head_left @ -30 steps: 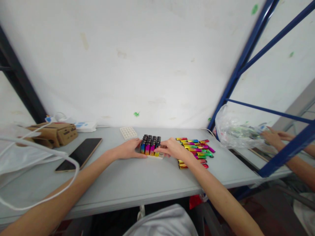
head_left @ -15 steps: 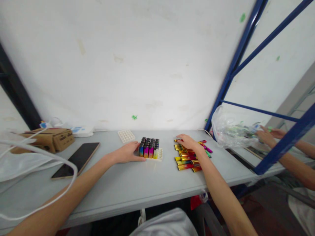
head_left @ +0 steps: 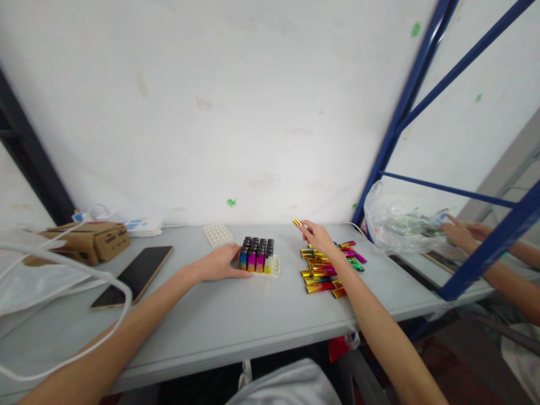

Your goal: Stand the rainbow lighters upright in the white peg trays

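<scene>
Several lighters [head_left: 256, 260] with black tops and shiny blue, pink and yellow bodies stand upright in rows in a white tray [head_left: 275, 266]. The right column of the tray shows bare holes. My left hand [head_left: 220, 262] curves around the tray's left side, thumb at the front, fingers behind, closed on it. Between the fingertips of my right hand [head_left: 315, 235] is a shiny gold lighter casing [head_left: 297, 223], raised above the table. Below that hand lies a loose pile of metallic casings [head_left: 319, 278] in gold, red, green and purple, partly hidden by my forearm.
Behind the filled tray lies another white holed tray [head_left: 217, 235]. On the left are a phone [head_left: 134, 277], a cardboard box [head_left: 90, 241] and a white cable [head_left: 122, 284]. At right, a blue metal frame [head_left: 382, 152], a clear plastic bag [head_left: 392, 225] and another person's hands [head_left: 459, 232].
My right hand has lifted a gold casing off the far end of the pile and moved slightly up. My left hand stays at the tray of lighters.
</scene>
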Motion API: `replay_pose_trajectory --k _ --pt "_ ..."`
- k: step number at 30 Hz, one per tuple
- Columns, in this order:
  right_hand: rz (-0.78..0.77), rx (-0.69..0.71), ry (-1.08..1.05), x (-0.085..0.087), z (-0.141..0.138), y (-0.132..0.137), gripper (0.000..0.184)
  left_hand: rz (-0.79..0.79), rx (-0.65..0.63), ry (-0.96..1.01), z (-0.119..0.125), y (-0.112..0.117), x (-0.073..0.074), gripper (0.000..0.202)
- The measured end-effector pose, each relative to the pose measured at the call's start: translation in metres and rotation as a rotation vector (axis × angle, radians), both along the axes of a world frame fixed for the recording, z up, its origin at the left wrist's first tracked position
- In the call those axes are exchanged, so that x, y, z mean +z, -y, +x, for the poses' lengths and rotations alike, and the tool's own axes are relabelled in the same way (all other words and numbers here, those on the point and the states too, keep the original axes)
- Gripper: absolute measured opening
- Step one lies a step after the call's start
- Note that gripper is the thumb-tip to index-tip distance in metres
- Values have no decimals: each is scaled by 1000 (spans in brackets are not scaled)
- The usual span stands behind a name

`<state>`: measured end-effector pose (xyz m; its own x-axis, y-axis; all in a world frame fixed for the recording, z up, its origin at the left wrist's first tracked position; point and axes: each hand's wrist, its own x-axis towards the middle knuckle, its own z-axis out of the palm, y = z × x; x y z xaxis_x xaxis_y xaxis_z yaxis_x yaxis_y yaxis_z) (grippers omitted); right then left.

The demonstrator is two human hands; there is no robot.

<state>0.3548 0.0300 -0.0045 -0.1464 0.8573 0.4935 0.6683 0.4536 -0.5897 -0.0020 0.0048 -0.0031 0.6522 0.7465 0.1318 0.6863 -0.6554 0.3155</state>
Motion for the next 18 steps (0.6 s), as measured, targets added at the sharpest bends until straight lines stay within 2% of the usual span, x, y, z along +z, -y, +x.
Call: replay_pose_trajectory --k 4,8,11,15,16,18 --pt "-80 -4 -309 1 -15 3 44 -1 6 -2 0 0 0 65" --pt "-173 86 -523 1 -33 7 50 -7 -3 -1 0 -1 -1 67" --pt "-254 166 -587 3 -45 14 60 -4 -12 11 0 -1 -2 66" --pt "-381 382 -618 5 -58 26 56 3 -13 32 -1 -2 -5 65" --pt "-399 391 -609 5 -61 28 54 5 -12 34 -1 -3 -5 65" --pt "-372 303 -567 3 -67 30 53 10 -5 37 -2 -3 -6 65"
